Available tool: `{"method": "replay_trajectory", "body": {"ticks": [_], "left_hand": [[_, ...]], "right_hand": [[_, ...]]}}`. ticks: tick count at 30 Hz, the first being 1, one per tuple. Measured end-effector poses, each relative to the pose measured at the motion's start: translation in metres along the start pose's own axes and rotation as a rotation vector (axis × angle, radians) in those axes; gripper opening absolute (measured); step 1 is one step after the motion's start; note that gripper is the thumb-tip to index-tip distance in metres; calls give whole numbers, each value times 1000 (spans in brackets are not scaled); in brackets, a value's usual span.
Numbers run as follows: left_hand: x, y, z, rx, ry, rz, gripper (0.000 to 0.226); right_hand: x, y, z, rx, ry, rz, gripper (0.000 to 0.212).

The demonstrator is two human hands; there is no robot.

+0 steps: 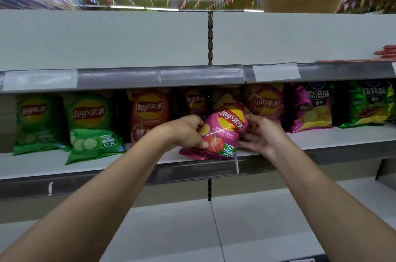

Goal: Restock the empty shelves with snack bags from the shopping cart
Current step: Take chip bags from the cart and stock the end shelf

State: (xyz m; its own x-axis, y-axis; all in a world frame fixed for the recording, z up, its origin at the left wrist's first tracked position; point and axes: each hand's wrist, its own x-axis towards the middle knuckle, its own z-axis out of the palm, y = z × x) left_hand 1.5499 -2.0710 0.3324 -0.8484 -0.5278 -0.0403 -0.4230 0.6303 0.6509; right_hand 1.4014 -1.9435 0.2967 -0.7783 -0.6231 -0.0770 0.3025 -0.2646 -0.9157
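A pink tomato Lay's bag [222,133] stands near the front edge of the middle shelf [334,139], leaning slightly. My left hand [188,131] grips its left side, thumb on the front by the tomato picture. My right hand [260,133] touches the bag's right side with loosely spread fingers. Behind it stand more pink Lay's bags [265,103]. The shopping cart is out of view.
Two green cucumber Lay's bags [92,124] and a red-brown Lay's bag [147,111] stand to the left. A magenta bag [310,107] and a green bag [368,105] stand to the right. The upper shelf [128,78] holds red packs [385,53] at far right. A lower shelf [192,229] lies below.
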Motion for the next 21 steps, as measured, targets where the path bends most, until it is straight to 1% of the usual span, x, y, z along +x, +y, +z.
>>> {"method": "replay_trajectory", "body": {"ticks": [3, 6, 8, 9, 11, 13, 14, 17, 19, 21], "left_hand": [[-4, -2, 2, 69, 0, -4, 55], [-10, -10, 4, 76, 15, -8, 46], [-12, -16, 5, -6, 60, -6, 49], [-13, -19, 5, -54, 94, -8, 53], [-13, -26, 6, -139, 163, -25, 58], [-11, -34, 8, -234, 224, -43, 55], [-8, -39, 9, -277, 261, -50, 53], [5, -47, 13, -291, 384, -64, 42], [18, -46, 17, -310, 437, -65, 42], [33, -43, 22, -327, 471, -54, 49]], "right_hand": [[-1, -1, 0, -24, -18, 32, 3], [0, -4, 10, -69, -33, 22, 4], [2, -4, 20, -80, -21, -4, 2], [3, -4, 26, -86, -24, -14, 4], [10, -2, 38, -94, -46, -27, 17], [17, -1, 53, -105, -70, -26, 31], [20, 0, 62, -113, -86, -24, 35], [37, 1, 85, -96, -155, -65, 42], [57, 2, 96, -102, -137, -148, 47], [77, 2, 101, -170, -75, -216, 46]]}}
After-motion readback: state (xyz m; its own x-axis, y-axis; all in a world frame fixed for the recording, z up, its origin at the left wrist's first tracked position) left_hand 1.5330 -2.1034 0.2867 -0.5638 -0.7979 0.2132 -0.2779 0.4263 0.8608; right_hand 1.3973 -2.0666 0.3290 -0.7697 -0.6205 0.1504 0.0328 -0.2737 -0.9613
